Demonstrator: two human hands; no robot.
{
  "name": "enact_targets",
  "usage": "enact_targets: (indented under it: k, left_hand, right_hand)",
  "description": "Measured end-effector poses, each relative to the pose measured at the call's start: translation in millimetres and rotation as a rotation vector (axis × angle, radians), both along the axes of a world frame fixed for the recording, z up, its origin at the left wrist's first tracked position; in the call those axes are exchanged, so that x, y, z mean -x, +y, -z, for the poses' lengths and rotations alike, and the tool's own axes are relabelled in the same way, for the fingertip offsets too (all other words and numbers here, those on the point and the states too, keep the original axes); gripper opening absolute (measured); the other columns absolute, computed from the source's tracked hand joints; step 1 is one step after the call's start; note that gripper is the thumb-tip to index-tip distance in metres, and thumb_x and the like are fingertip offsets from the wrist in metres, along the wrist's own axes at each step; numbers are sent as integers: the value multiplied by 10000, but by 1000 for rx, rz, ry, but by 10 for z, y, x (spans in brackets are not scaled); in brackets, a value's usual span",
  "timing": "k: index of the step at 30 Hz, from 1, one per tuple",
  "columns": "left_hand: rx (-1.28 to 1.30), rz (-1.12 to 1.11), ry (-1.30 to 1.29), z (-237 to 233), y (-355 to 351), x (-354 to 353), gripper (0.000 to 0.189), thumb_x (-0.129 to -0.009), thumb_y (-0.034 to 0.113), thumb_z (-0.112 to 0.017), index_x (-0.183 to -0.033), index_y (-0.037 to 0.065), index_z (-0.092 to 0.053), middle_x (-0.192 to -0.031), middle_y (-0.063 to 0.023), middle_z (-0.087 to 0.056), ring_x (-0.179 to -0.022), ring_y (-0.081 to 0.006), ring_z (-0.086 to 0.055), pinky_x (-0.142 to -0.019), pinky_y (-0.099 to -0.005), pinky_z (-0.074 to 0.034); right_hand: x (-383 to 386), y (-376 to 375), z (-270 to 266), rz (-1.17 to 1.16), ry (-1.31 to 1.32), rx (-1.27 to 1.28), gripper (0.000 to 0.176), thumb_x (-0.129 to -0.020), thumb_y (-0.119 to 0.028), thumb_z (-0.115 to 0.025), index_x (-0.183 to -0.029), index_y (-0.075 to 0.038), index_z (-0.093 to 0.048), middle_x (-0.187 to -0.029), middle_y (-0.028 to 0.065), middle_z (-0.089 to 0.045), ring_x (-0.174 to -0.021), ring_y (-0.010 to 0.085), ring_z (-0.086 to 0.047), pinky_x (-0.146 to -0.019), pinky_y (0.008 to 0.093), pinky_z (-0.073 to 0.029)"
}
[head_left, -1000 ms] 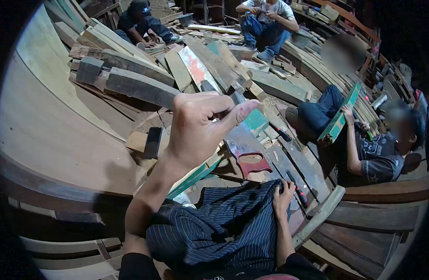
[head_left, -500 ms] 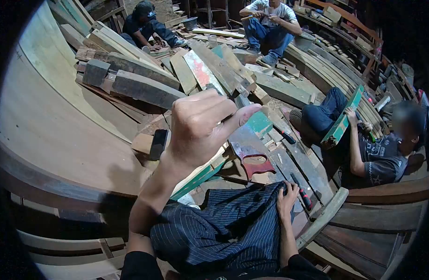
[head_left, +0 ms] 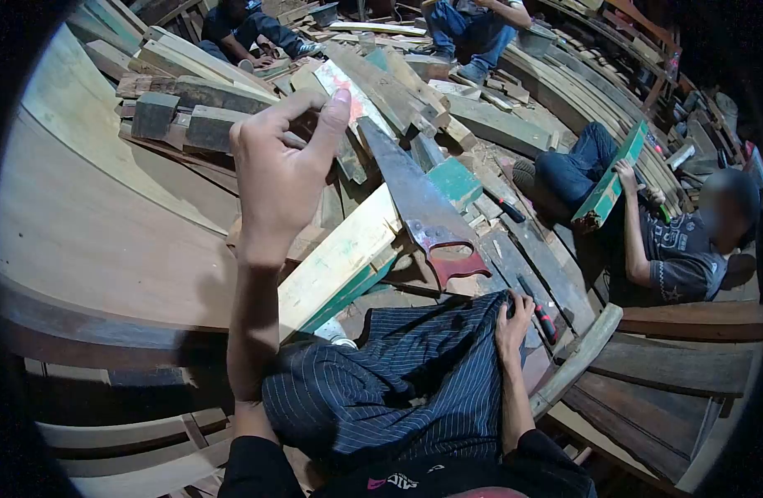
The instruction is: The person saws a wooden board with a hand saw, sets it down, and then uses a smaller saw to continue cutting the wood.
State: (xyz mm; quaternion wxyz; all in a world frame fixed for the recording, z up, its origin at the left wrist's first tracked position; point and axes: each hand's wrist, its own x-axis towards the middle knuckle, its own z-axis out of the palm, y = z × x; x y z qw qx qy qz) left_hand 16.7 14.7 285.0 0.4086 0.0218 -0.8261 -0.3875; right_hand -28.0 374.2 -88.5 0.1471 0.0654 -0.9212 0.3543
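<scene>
My left hand [head_left: 286, 162] is raised over the wood pile, its fingers curled and the thumb tip close to the index finger. Anything between them is too small or hidden to make out. At the edge of the dark pinstriped cloth [head_left: 431, 365] across my lap, my right hand [head_left: 512, 328] grips the fabric beside my knee. Ahead lies a handsaw [head_left: 423, 207] with a red handle, blade pointing away to the upper left. Just left of it is a pale board [head_left: 340, 261] with a green side.
A large curved wooden panel [head_left: 124, 216] fills the left. Stacked timber [head_left: 232, 124] lies ahead. A red-and-black tool [head_left: 544, 319] and another dark-handled tool [head_left: 510, 209] lie to the right. One person holds a green timber [head_left: 614, 183]; two others sit farther back.
My left hand has moved left and up, and its thumb now points upward, uncovering the saw blade and pale board. The view has tipped slightly down. My right hand keeps its grip on the cloth.
</scene>
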Motion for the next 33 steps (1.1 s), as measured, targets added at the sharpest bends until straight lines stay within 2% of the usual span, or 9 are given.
enact_targets:
  k: [3,5,6,8,11,18,25,29,33]
  left_hand:
    - [26,-51,-51,405,-220,162,284,-956,271,-692,-912,-4,-749,-607,-60,-653,-531,-112,-589,-523,-295,-445]
    - [91,-83,-241,906,-354,243,313,-926,324,-697,-984,20,-747,-684,-102,-697,-635,-207,-672,-623,-362,-513]
    - [146,-155,-480,1148,-351,242,385,-918,330,-709,-1100,-10,-702,-874,-104,-714,-817,-218,-673,-759,-348,-520]
    - [324,-161,-483,2047,-563,280,688,-880,496,-711,-1339,0,-580,-1277,-213,-621,-1211,-378,-585,-1022,-444,-453]
    - [207,-192,-781,2382,-368,142,963,-838,594,-713,-1513,-2,-372,-1481,-248,-419,-1379,-412,-409,-1128,-547,-313]
    - [376,-181,-782,2754,-281,-124,1204,-696,648,-795,-1576,28,-256,-1515,-214,-353,-1403,-413,-333,-1129,-599,-268]
    - [367,-213,-701,2996,-363,-138,1133,-724,634,-787,-1573,56,-309,-1470,-193,-405,-1343,-393,-382,-1105,-555,-297]
    - [337,-203,-683,2940,-369,-133,1101,-735,632,-784,-1562,51,-346,-1443,-196,-441,-1337,-385,-393,-1094,-548,-309]
    - [356,-214,-666,3008,-393,-143,1066,-732,603,-796,-1552,64,-379,-1450,-199,-441,-1339,-383,-398,-1092,-542,-315]
  right_hand:
    - [-61,-44,-207,35,-106,370,320,-871,-45,-640,-1188,-4,-653,-1157,180,-574,-1128,357,-539,-1003,439,-425]
    - [-199,-130,-557,-76,40,292,394,-880,-130,-679,-1254,-24,-616,-1200,186,-558,-1152,373,-516,-1023,451,-398]
    - [-288,-197,-741,-139,138,230,421,-877,-153,-692,-1270,-31,-607,-1216,194,-552,-1161,381,-507,-1031,460,-391]
    - [-457,-329,-1117,-302,199,128,527,-853,-247,-743,-1321,-66,-582,-1285,216,-517,-1203,403,-468,-1064,499,-359]
    - [-451,-597,-1539,-478,226,-206,545,-845,-256,-755,-1331,-82,-581,-1322,213,-502,-1222,395,-457,-1075,506,-358]
    - [-4,-980,-1309,-608,316,-383,423,-797,-83,-677,-1203,-17,-579,-1142,179,-562,-1074,352,-552,-934,451,-452]
    - [256,-1160,-1298,-681,423,-498,344,-804,-82,-625,-1136,-5,-577,-1105,169,-565,-1033,325,-552,-893,433,-457]
    - [491,-1180,-1134,-818,313,-639,260,-807,-117,-633,-1042,-15,-587,-927,132,-641,-924,295,-636,-843,400,-501]
    - [499,-1212,-1314,-805,330,-381,219,-842,-128,-679,-1029,-51,-592,-794,141,-662,-747,315,-695,-658,405,-544]
